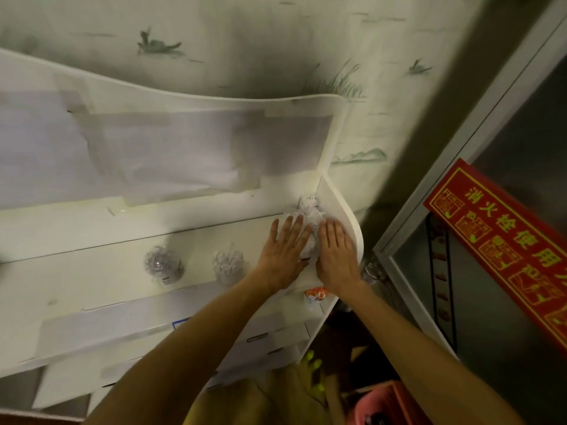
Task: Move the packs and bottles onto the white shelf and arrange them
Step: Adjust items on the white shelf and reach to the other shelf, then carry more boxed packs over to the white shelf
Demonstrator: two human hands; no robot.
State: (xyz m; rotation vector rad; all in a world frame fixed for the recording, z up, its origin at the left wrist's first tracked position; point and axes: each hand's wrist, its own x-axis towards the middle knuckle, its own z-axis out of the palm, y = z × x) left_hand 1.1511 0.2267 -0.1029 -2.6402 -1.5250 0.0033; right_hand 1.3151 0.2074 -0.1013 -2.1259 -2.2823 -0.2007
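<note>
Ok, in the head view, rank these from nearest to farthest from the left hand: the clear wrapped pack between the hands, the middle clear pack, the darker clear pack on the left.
1. Clear wrapped pack, touching the left hand, at the white shelf's right end.
2. Middle clear pack, just left.
3. Darker clear pack, farthest left.

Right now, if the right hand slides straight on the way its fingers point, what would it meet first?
The right hand lies flat, fingers pointing to the back of the white shelf. First it would probably meet the crinkly clear plastic pack at its fingertips, then the shelf's back panel; depth is unclear.
</note>
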